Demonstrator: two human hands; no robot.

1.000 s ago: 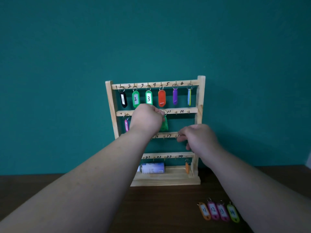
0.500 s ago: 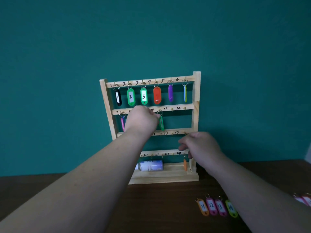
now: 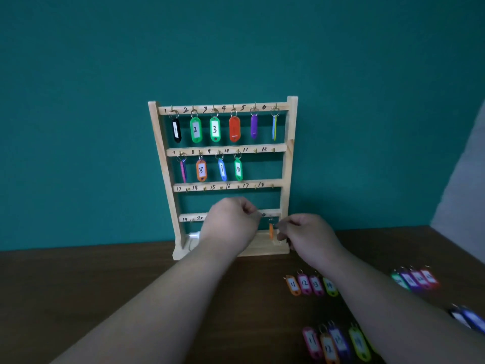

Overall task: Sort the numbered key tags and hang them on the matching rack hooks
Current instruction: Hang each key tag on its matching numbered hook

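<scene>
Ten tags hang on your wooden rack in the head view: six on the top rail, from the black tag marked 1 to the thin blue-and-yellow one at hook 6, and four on the second rail, ending with the green tag marked 10 near the middle. The third rail's hooks, numbered 13 to 18, are bare. Your left hand is curled in front of the bottom rail, fingers pinched together at their tips; you cannot tell whether anything is held in them. Your right hand sits just beside it, low at the rack's right post, fingers bent inward close to an orange tag that hangs there; whether they grip it cannot be told. On the dark table, a row of loose tags marked 11 to 14 lies under your right forearm, more tags lie nearer you, and others, blurred, lie well apart at the right edge.
</scene>
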